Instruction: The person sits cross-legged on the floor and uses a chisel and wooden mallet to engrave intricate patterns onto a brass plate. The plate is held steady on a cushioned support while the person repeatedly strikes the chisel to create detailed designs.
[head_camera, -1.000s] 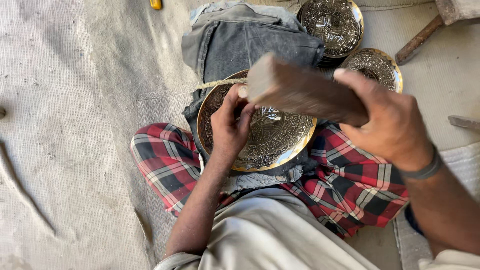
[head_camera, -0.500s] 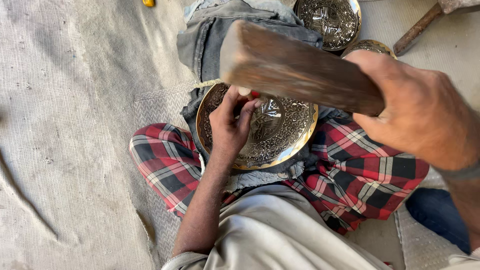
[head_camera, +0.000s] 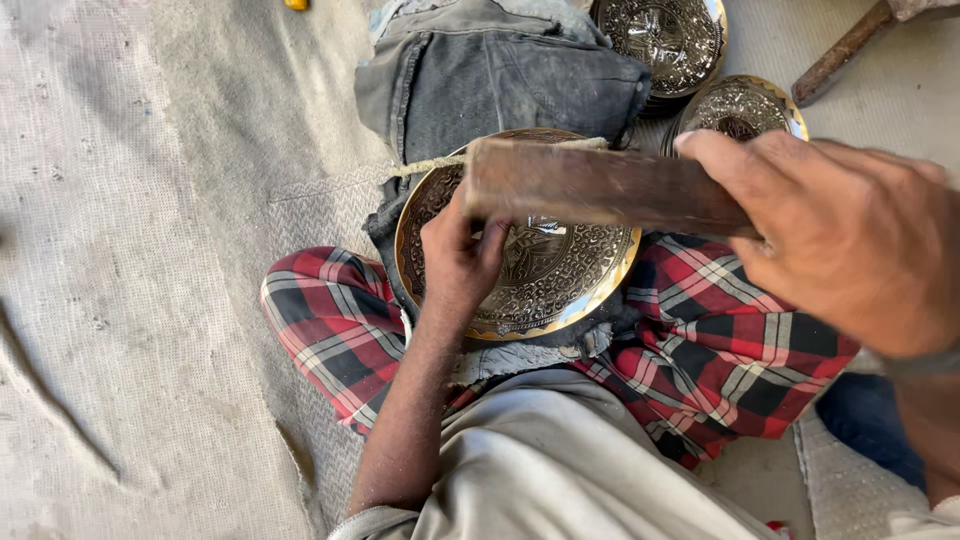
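Our right hand (head_camera: 850, 240) grips the wooden mallet (head_camera: 600, 185) over the engraved brass plate (head_camera: 540, 270); our left hand (head_camera: 460, 260) pinches a tool there. Finished-looking plates (head_camera: 670, 40) lie at one o'clock.

My red plaid cloth (head_camera: 720, 350) over my legs, folded grey denim (head_camera: 500, 80) ahead of me, two more engraved metal plates (head_camera: 670, 40) beyond it, a wooden handle (head_camera: 840, 50) top right, pale burlap matting (head_camera: 130, 300) on my floor
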